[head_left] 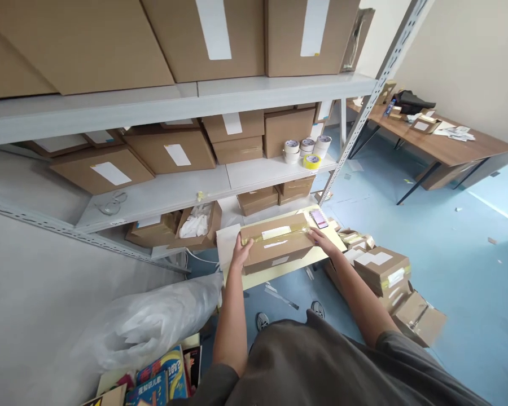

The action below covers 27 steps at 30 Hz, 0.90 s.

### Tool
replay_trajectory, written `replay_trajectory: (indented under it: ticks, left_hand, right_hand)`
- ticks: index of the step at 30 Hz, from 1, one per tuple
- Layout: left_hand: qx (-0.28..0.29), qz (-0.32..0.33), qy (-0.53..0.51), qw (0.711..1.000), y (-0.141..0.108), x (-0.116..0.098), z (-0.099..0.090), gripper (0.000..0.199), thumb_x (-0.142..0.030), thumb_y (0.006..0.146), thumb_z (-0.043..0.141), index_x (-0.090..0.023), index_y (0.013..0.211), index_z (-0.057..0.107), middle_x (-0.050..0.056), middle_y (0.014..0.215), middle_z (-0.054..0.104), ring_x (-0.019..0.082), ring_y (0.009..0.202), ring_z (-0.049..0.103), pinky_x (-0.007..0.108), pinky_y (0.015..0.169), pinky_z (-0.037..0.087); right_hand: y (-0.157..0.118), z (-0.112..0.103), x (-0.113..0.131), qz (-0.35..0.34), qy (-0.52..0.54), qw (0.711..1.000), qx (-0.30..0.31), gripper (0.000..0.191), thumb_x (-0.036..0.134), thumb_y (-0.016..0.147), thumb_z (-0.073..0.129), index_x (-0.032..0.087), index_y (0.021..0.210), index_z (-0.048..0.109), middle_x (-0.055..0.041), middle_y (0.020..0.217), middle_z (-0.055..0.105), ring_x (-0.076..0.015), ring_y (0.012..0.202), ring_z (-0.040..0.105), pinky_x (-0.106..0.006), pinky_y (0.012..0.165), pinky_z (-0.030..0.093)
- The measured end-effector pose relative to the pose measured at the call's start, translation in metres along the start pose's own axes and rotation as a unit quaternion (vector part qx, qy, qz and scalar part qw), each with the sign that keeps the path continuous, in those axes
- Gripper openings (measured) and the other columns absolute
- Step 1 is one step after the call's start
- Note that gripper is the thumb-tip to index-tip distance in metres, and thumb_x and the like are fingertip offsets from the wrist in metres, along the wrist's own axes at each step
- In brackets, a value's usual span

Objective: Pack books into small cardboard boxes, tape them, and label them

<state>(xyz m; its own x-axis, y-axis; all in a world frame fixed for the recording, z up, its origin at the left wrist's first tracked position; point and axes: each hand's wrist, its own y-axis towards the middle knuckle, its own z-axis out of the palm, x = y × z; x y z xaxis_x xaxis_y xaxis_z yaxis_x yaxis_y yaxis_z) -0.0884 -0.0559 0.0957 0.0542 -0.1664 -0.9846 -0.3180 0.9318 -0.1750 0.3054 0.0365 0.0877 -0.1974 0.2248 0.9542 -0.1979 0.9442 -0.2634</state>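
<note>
Two ends of long brown cardboard box (278,254) pinched in your fingers, left hand (239,254) and right hand (322,242) equally near; box lies between, long axis hand to hand, over pale-yellow table (254,279).

A grey metal rack (237,100) shows three shelf levels (254,173). Right of it, a brown desk (482,148) on dark legs (419,184) stands near a plain cream wall (469,67). The blue floor (461,270) right of the rack bears scraps (492,240) and, farthest from it, brighter light.
</note>
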Motion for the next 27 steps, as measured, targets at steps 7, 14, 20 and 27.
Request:
replay_trajectory:
  ticks: [7,14,20,27]
  left_hand:
    - [-0.046,-0.032,0.014,0.998,-0.024,-0.002,0.002,0.084,-0.047,0.088,0.082,-0.031,0.162,0.045,0.009,0.156,0.061,0.027,0.141,0.061,0.039,0.119,0.049]
    - [-0.127,-0.087,0.039,0.987,-0.071,-0.007,0.020,0.086,-0.049,0.084,0.085,-0.031,0.160,0.049,0.010,0.147,0.068,0.027,0.125,0.072,0.036,0.105,0.060]
    - [-0.151,-0.112,0.041,0.981,-0.089,-0.020,0.025,0.085,-0.046,0.084,0.085,-0.033,0.160,0.049,0.009,0.147,0.068,0.025,0.119,0.074,0.035,0.099,0.062]
    - [-0.152,-0.115,0.027,0.981,-0.071,-0.027,0.036,0.087,-0.040,0.082,0.087,-0.030,0.160,0.049,0.010,0.146,0.068,0.025,0.122,0.073,0.035,0.105,0.059]
  right_hand:
    - [0.043,-0.074,-0.065,0.016,-0.211,0.976,-0.046,0.034,0.029,0.087,0.067,0.022,0.118,0.077,-0.0110,0.118,0.080,-0.0298,0.110,0.074,-0.041,0.100,0.057]
    - [0.089,-0.088,-0.117,-0.022,-0.465,0.876,0.124,0.044,0.017,0.088,0.067,0.021,0.132,0.072,-0.0129,0.120,0.079,-0.0299,0.111,0.072,-0.034,0.093,0.053]
    - [0.112,-0.076,-0.141,-0.007,-0.507,0.843,0.182,0.037,0.020,0.094,0.065,0.010,0.129,0.070,-0.0237,0.121,0.076,-0.0319,0.113,0.070,-0.038,0.100,0.047]
    - [0.113,-0.099,-0.132,-0.019,-0.522,0.840,0.149,0.022,0.019,0.096,0.067,0.008,0.114,0.071,-0.0211,0.107,0.077,-0.0284,0.102,0.069,-0.035,0.094,0.044]
